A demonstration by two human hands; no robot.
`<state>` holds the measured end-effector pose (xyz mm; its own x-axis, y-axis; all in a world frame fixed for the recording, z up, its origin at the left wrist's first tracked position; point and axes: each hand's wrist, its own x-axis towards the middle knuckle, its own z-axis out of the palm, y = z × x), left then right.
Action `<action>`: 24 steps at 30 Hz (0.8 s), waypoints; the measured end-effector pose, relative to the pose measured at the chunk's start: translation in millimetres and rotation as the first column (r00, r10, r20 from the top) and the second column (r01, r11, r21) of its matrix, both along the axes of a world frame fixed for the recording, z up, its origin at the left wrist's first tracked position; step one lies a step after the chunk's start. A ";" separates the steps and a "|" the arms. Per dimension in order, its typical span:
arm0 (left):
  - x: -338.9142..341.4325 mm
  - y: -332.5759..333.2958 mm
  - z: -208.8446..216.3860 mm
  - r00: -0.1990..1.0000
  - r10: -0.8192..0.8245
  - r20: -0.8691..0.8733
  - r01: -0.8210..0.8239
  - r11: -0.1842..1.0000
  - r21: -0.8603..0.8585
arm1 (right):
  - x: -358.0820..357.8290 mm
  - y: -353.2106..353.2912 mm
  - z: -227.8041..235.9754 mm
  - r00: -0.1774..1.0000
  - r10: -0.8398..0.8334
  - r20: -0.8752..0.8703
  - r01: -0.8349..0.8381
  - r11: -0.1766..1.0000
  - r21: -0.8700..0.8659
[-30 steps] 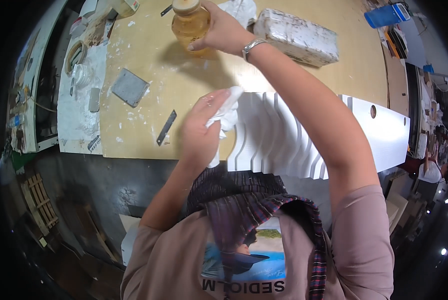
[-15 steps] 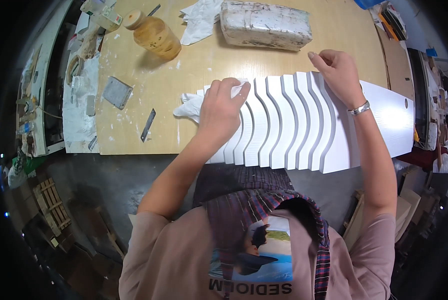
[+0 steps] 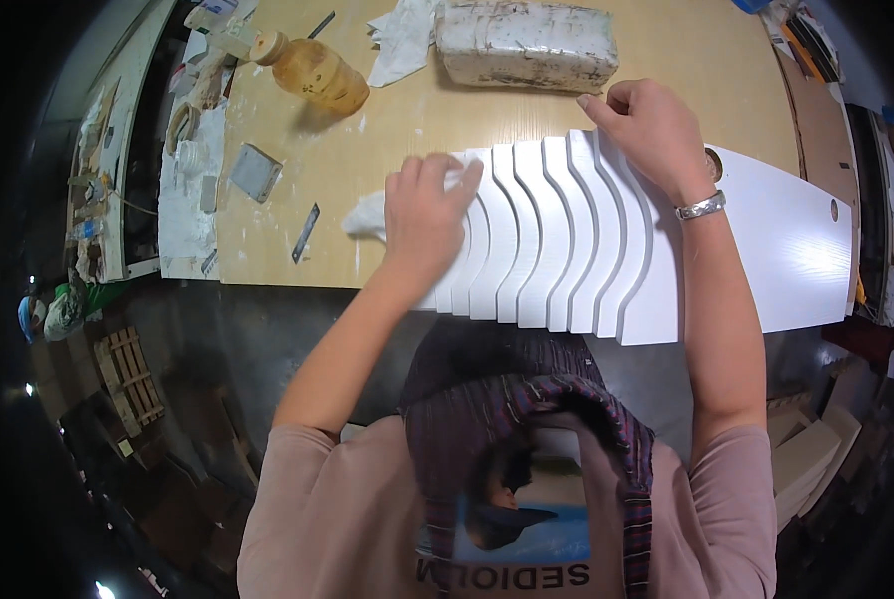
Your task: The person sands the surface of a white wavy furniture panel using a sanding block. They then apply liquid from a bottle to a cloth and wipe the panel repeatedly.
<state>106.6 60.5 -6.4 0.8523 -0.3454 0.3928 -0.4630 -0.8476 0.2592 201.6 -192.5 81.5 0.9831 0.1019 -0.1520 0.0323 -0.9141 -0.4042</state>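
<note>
Several white panels [image 3: 532,240] with wavy edges lie overlapped in a stepped row along the table's near edge. At their left end my left hand [image 3: 427,215] is closed on a crumpled white cloth [image 3: 367,217], pressing it at the upper left of the row. My right hand [image 3: 651,130] hovers at the far edge of the rightmost panels, fingers curled and thumb stretched toward the left. Whatever may be in those fingers is hidden. Under my right forearm a broad white board [image 3: 776,240] reaches to the right, with round holes near its far edge and right end.
A wrapped, stained white block [image 3: 527,45] stands behind the panels, beside another white cloth [image 3: 402,45]. Farther left are a jar of amber liquid [image 3: 317,77], a grey sanding block [image 3: 256,173] and a dark blade [image 3: 306,233] on the wooden table [image 3: 307,270].
My left hand has shifted slightly left, with the cloth. My right hand has moved a little left and away from me along the panels' far edge. The view has shifted slightly.
</note>
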 end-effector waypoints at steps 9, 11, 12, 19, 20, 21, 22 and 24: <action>-1.2 -1.3 -3.2 0.998 0.064 0.024 -0.064 0.998 0.012 | 1.0 -0.6 -2.2 1.000 -0.004 0.007 0.004 1.000 0.008; 6.0 -1.2 5.5 0.996 0.092 0.022 -0.092 0.996 -0.003 | -0.9 0.3 -5.3 1.000 0.005 0.026 -0.006 1.000 0.004; 6.4 -4.3 9.0 0.995 0.098 0.016 -0.097 0.994 -0.046 | -0.8 -0.2 -7.6 0.999 0.003 0.043 -0.003 1.000 -0.001; -20.2 -55.0 18.2 0.998 -0.068 0.002 0.068 0.994 -0.086 | 1.0 -1.5 -1.7 1.000 0.006 -0.008 -0.006 1.000 -0.003; -14.5 -51.1 17.7 1.000 -0.024 0.020 0.025 0.997 -0.074 | 2.0 0.3 -2.8 1.000 0.013 0.019 -0.013 1.000 0.004; -7.5 -45.3 19.4 0.999 0.022 0.039 -0.020 0.998 -0.059 | 0.9 0.6 -3.1 0.999 0.021 0.046 -0.022 1.000 0.015; -2.1 -41.1 20.4 0.999 0.035 0.039 -0.032 0.996 -0.078 | -0.6 0.2 -2.5 0.999 0.020 0.046 -0.021 1.000 0.015; -13.8 -47.8 20.9 0.998 -0.035 0.046 0.038 0.997 -0.066 | -0.5 -0.4 -0.8 1.000 0.028 0.008 -0.028 0.999 0.016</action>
<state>92.8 12.7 14.6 0.8208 -0.3476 0.4533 -0.5057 -0.8113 0.2935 201.1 -192.9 80.7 0.9809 0.1320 -0.1428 0.0610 -0.9062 -0.4184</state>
